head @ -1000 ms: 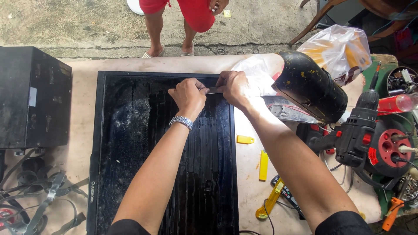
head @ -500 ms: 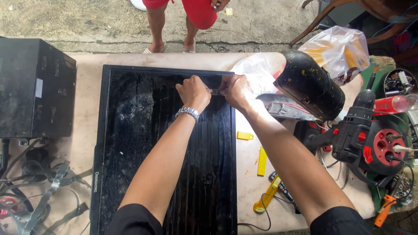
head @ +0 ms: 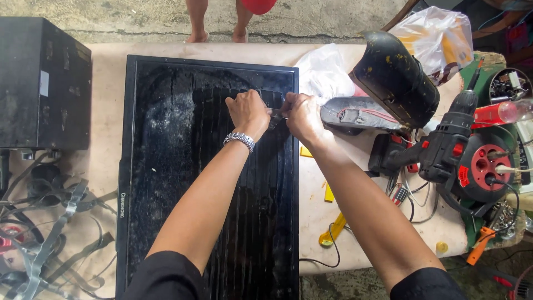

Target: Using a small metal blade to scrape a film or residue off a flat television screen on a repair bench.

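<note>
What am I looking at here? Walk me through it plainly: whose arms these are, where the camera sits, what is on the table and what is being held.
There is no machine: the camera sits on a person's head and looks down at their own two bare arms. The left hand, with a metal bracelet at the wrist, and the right hand meet over the upper right part of a flat black screen panel lying on a pale table. Between them they pinch a small metal piece; what it is I cannot tell. Left of the panel stands a black box, with tangled straps and cables below it. To the right lie a white plastic bag, a black hood-shaped cover and a black-and-red power drill. At the top edge, another person's legs stand beyond the table.
</note>
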